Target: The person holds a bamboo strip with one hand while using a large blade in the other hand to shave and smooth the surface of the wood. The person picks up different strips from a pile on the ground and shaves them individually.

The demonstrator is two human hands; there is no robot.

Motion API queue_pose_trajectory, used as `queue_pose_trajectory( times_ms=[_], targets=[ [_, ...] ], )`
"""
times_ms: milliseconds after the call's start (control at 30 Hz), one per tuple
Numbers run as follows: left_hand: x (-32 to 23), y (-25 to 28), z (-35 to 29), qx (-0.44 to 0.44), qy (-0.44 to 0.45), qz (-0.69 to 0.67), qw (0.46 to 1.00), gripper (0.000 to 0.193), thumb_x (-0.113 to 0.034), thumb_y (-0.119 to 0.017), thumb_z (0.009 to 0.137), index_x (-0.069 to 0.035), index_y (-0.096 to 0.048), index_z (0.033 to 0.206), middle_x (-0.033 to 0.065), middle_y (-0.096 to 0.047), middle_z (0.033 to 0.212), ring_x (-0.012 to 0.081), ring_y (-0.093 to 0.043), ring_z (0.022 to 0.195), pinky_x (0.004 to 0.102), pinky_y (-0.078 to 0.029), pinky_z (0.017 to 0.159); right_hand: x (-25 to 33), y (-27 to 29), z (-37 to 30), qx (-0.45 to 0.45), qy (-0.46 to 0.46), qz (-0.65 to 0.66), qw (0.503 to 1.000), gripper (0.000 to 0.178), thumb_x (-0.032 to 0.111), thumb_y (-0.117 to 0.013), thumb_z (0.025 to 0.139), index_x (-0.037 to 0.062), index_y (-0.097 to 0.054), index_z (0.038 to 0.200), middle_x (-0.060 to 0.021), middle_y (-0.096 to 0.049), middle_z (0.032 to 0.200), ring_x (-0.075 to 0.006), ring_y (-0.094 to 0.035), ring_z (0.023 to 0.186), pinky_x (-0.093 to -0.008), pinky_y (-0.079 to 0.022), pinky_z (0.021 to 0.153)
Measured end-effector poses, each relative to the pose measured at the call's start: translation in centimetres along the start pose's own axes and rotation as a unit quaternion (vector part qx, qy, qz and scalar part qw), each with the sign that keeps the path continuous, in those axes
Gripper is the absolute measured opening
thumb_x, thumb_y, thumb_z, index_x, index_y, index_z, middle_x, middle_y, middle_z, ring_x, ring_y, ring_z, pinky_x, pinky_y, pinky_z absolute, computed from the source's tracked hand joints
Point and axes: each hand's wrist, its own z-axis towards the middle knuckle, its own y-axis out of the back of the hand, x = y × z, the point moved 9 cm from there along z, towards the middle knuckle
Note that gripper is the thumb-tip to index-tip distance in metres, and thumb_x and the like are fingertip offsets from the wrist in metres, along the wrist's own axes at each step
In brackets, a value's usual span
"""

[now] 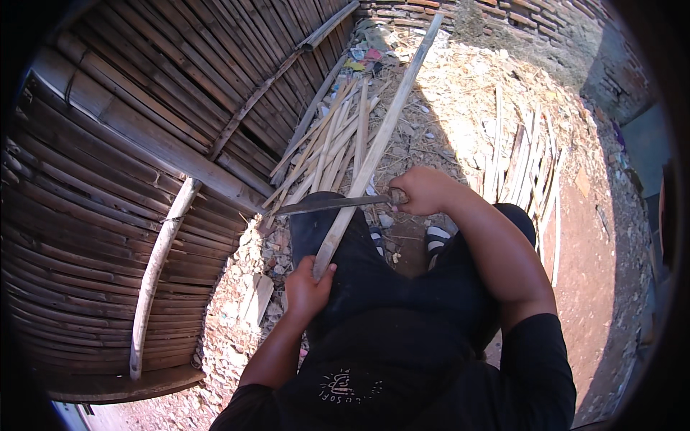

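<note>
Though aslant rightward, strip [389, 128] lengthwise forward.

You have a long, narrow strip [379, 144] of pale tan material, wood or bamboo, running on a slant from its near end in your left grip [307, 289] to its far end, ahead and to the right. It looks straight, in one piece, with a smooth, light face. Across its nearer part, well short of the middle, lies your knife [315, 205], its long, dark grey blade set crosswise on the strip, the tip pointing to your left. The handle sits at the right, mostly hidden inside your closed right grip [425, 191].
</note>
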Motion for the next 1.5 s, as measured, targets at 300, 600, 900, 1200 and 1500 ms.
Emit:
queue_pose_trajectory(
  times_ms=[300, 600, 900, 1200, 1500],
  targets=[
    [0.3, 0.0, -0.1, -0.027, -0.044, 0.018, 0.999, 0.047, -0.041, -0.078, 0.091, 0.0, -0.067, 0.112, 0.0243, -0.072, 0.08, 0.0435, -0.073, 0.077, 0.0485, -0.057, 0.07, -6.0, 4.9, -1.3, -0.126, -0.133, -0.009, 0.983, 0.038, 0.037, -0.078, 0.087, 0.0053, -0.07, 0.106, -0.0207, -0.072, 0.09, -0.0431, -0.07, 0.093, -0.053, -0.055, 0.083],
    [0.1, 0.0, -0.1, -0.004, -0.023, 0.003, 1.0, 0.041, -0.032, -0.079, 0.092, 0.002, -0.067, 0.111, 0.0226, -0.072, 0.081, 0.0377, -0.074, 0.077, 0.0436, -0.056, 0.07, -0.9, 2.0, -0.6, -0.025, -0.03, -0.056, 0.998, 0.036, 0.036, -0.08, 0.083, 0.0077, -0.069, 0.102, -0.0199, -0.072, 0.088, -0.0419, -0.07, 0.087, -0.0535, -0.055, 0.08],
    [0.3, 0.1, -0.1, -0.011, -0.021, -0.021, 0.999, 0.041, -0.031, -0.08, 0.092, 0.002, -0.066, 0.112, 0.0227, -0.074, 0.088, 0.0346, -0.076, 0.083, 0.0421, -0.056, 0.074, -6.1, 5.1, -1.1, -0.189, -0.135, 0.034, 0.972, 0.043, 0.036, -0.079, 0.086, 0.0037, -0.069, 0.113, -0.0233, -0.072, 0.091, -0.0438, -0.07, 0.09, -0.0517, -0.055, 0.082],
    [0.4, -0.1, 0.1, 0.027, 0.003, -0.032, 0.999, 0.039, -0.03, -0.08, 0.092, 0.002, -0.067, 0.111, 0.0211, -0.075, 0.087, 0.0316, -0.076, 0.081, 0.0407, -0.056, 0.073, -4.4, 2.9, -1.1, -0.119, -0.052, 0.002, 0.992, 0.043, 0.037, -0.08, 0.086, 0.0056, -0.069, 0.113, -0.0226, -0.072, 0.089, -0.0435, -0.07, 0.091, -0.0511, -0.055, 0.082],
    [0.1, 0.2, 0.3, 0.037, -0.003, -0.036, 0.999, 0.041, -0.032, -0.078, 0.094, 0.002, -0.066, 0.113, 0.022, -0.075, 0.089, 0.0328, -0.075, 0.084, 0.0411, -0.056, 0.075, -6.5, 3.2, -1.2, -0.156, -0.054, 0.03, 0.986, 0.044, 0.037, -0.081, 0.085, 0.0051, -0.07, 0.113, -0.021, -0.071, 0.084, -0.0405, -0.071, 0.086, -0.0496, -0.055, 0.08]
  ],
)
